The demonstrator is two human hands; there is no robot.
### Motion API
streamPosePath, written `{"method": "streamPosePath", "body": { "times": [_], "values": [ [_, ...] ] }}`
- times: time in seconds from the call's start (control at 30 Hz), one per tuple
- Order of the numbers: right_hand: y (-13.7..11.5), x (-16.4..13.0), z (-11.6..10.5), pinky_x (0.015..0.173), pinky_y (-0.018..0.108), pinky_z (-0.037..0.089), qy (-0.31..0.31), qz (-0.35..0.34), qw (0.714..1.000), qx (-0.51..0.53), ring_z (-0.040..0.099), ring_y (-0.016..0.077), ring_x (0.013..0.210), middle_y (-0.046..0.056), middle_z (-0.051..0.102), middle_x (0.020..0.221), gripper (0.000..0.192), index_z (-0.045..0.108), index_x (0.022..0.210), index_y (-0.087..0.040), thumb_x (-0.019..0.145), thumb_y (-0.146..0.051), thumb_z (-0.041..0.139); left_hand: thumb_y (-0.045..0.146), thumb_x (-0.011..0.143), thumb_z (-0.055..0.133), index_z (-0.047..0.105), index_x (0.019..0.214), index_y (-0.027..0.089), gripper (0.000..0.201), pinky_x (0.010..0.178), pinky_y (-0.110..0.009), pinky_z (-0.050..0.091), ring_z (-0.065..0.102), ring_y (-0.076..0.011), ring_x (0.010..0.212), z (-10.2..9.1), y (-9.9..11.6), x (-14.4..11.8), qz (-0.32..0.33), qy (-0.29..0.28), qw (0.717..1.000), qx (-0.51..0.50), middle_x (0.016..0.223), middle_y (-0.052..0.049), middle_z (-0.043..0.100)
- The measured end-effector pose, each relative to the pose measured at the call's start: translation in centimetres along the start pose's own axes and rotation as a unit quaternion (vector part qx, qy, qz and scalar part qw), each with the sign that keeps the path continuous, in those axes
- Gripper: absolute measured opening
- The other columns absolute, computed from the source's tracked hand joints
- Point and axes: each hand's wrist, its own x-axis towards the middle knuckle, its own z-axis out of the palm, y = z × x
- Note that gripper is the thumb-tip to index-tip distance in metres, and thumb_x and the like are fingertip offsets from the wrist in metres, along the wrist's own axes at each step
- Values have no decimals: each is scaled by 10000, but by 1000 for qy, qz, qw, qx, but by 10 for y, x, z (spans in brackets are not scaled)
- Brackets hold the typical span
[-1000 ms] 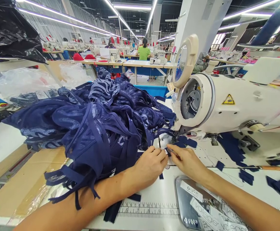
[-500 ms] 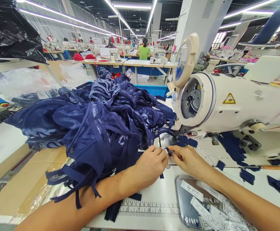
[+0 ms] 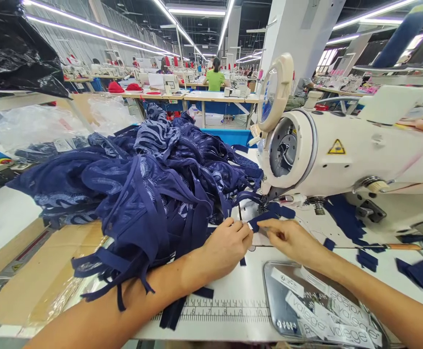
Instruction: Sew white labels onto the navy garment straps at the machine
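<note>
My left hand [image 3: 230, 248] is closed, its fingertips pinching a small white label [image 3: 250, 226] at the end of a navy fabric strip [image 3: 264, 219]. Just to its right is my right hand [image 3: 289, 238], with the index fingertip at the strip and the other fingers curled in. Whatever those curled fingers hold, if anything, is hidden. Behind both hands, the strip lies near the needle area of a cream sewing machine [image 3: 306, 150]. A large heap of navy lace-trimmed garments [image 3: 153, 179] rises beside my left forearm, straps hanging over it.
A clear plastic tray [image 3: 269, 310] holds printed white labels [image 3: 330, 315] beneath my right forearm. A ruler scale [image 3: 229, 311] runs along the table's front. Navy scraps [image 3: 367, 260] and an orange-handled tool [image 3: 402, 246] lie right. Cardboard [image 3: 25, 286] sits left. A person in green [image 3: 216, 79] is far ahead.
My right hand has lifted slightly and opened a small gap from my left hand, so more of the navy strip shows. The left hand has barely moved. The view has shifted slightly.
</note>
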Motion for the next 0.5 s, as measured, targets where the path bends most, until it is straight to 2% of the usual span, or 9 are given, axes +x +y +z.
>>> {"method": "streamPosePath", "body": {
  "times": [0.1, 0.17, 0.27, 0.37, 0.5],
  "values": [
    [23, -8, -11, 399, 219, 305, 77, 33, 996, 17, 402, 110, 393, -44, 475, 461, 353, 598, 1023, -149, 815, -309, 362, 88, 812, 435, 502, 1036, 88, 234, 764, -339, 384, 495, -220, 971, -1, -2, 0, 0, 1, 1000, -6, 1048, -128, 541],
    [41, -15, -21, 405, 233, 302, 111, 56, 990, -65, 424, 122, 394, -23, 515, 481, 355, 606, 992, -151, 817, -354, 373, 80, 820, 420, 505, 1036, 97, 233, 771, -330, 384, 504, -208, 956, -3, -3, 1, -10, -2, 1000, -14, 1029, -119, 551],
    [56, -30, -34, 441, 245, 325, 145, 101, 964, -197, 491, 148, 429, -5, 561, 505, 334, 612, 970, -162, 805, -377, 418, 79, 814, 435, 535, 980, 123, 199, 759, -313, 389, 518, -193, 923, -9, -6, 5, -27, -13, 999, -31, 996, -96, 565],
    [51, -53, -40, 499, 247, 376, 147, 105, 964, -197, 550, 154, 501, 0, 597, 546, 316, 604, 1000, -158, 825, -334, 410, 81, 793, 469, 568, 880, 144, 145, 768, -333, 387, 527, -201, 903, -18, -7, 11, -31, -18, 999, -32, 954, -86, 578],
    [20, -89, -39, 617, 242, 426, 161, 4, 975, -155, 582, 138, 638, 30, 644, 696, 305, 636, 846, -183, 874, -261, 342, -12, 751, 423, 563, 764, 151, 215, 850, -416, 342, 544, -222, 845, -27, -8, 21, -4, 6, 1000, 4, 811, -65, 600]
  ]
}}
